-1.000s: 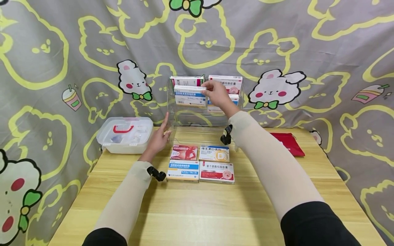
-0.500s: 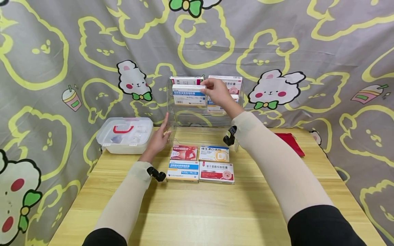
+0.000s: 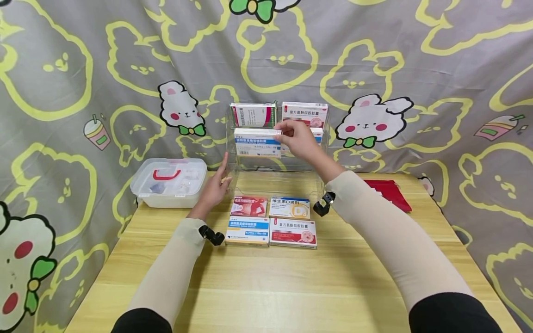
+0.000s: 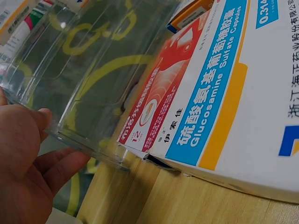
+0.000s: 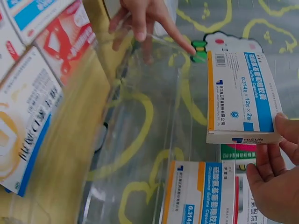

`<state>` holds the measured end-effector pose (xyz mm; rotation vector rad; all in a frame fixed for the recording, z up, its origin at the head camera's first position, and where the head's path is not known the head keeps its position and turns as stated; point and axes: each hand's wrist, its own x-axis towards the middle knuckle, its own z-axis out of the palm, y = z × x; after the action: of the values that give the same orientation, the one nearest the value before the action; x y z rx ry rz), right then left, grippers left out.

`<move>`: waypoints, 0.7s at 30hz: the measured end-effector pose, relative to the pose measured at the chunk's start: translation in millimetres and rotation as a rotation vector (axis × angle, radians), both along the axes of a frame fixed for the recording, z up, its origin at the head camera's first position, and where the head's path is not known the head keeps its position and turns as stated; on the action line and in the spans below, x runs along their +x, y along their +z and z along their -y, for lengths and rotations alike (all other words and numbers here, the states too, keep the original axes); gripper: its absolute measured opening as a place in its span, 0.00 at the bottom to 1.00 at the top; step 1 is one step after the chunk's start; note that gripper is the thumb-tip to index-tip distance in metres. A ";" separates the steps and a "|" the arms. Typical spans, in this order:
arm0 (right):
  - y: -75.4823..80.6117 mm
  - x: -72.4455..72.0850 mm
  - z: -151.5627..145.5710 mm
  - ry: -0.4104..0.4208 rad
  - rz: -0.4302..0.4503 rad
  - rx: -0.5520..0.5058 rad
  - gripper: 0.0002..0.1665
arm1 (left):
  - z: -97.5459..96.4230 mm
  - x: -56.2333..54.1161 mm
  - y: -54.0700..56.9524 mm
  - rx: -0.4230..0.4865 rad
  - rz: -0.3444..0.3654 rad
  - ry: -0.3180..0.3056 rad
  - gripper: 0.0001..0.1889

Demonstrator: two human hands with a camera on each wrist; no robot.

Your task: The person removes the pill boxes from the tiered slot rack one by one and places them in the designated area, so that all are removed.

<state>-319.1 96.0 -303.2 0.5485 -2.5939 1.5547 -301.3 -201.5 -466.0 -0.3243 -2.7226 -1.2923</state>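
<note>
In the head view, the right hand (image 3: 297,138) pinches a flat white box (image 3: 257,144) with blue bands by its upper corner, before the clear rack (image 3: 275,180); the left hand (image 3: 213,189) has straight, relaxed fingers at the rack's side. The left wrist view shows another box (image 4: 222,100) printed "Glucosamine Sulfate Capsules". In the right wrist view, the pinched box bears an orange edge, a barcode, "0.314克×12粒×2板" and "HISUN".

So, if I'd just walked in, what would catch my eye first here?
Probably the curtain behind everything, covered in yellow cartoon outlines and white rabbits. Next, the right hand pinching a blue-and-white box by one end, at the upper part of a clear rack. Then four colourful boxes lying flat in two rows on the wooden table, in front of the rack.
</note>
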 end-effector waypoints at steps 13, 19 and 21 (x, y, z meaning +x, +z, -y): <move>-35.7 46.8 -10.7 0.076 0.064 0.015 0.13 | -0.5 1.5 2.0 -0.011 0.002 0.005 0.48; -54.5 67.9 -15.3 0.063 0.106 0.054 0.12 | -0.4 1.5 1.8 0.004 0.008 0.003 0.47; -62.6 74.9 -16.5 0.067 0.116 0.061 0.12 | 0.2 2.1 1.9 0.005 0.010 -0.002 0.47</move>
<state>-244.2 112.5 -365.8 0.5726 -2.7442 1.5777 -299.3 -201.7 -464.1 -0.3216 -2.7273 -1.3053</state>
